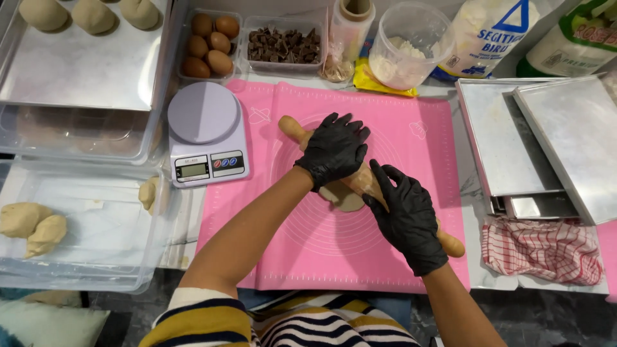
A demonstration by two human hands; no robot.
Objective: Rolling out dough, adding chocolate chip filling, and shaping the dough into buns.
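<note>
Two hands: both mine, in black gloves, pressed palm-down on one rolling pin.
Rolling pin: wooden, lying slantwise across the pink mat.
Left hand: flat on the pin's upper part, fingers spread, not clenched.
Right hand: flat on the lower part, likewise.
Dough: pale piece under the pin, mid-mat.
Scale: just left of the mat.
Metal trays: right, above a checked cloth.
</note>
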